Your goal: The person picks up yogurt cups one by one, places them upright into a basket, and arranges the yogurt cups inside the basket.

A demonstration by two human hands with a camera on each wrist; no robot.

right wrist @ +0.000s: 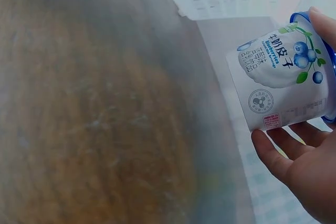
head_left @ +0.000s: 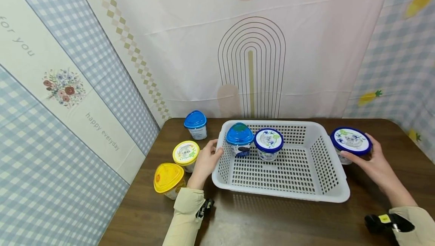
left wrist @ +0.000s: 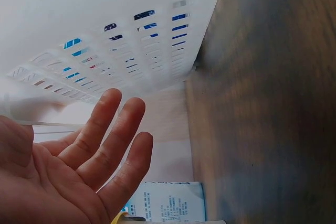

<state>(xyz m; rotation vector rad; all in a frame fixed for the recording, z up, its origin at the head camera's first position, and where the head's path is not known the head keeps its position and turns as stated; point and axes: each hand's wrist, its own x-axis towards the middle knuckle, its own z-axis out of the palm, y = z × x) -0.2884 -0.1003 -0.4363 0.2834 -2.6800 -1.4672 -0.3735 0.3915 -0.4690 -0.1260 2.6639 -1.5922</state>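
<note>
My right hand [head_left: 377, 163] grips a round white cup [head_left: 350, 142] with a dark blue lid, just beyond the basket's right side. Blueberries and the word "Blueberries" are printed on the white cup [right wrist: 283, 77] in the right wrist view, where thumb and fingers hold it from either side. At the left end of the white plastic basket [head_left: 272, 191], my left hand [head_left: 205, 163] holds the rim between thumb and fingers; other fingers [left wrist: 118, 140] hang loosely below. Inside stand a blue-lidded cup [head_left: 239, 136] and a round dark-blue-lidded cup [head_left: 268, 142].
Left of the basket, on the brown table [head_left: 238, 223], stand a blue-lidded cup [head_left: 196, 125], a round yellow-lidded cup [head_left: 186, 153] and a larger yellow-lidded cup [head_left: 168, 180]. A printed cloth [head_left: 190, 49] hangs behind the table.
</note>
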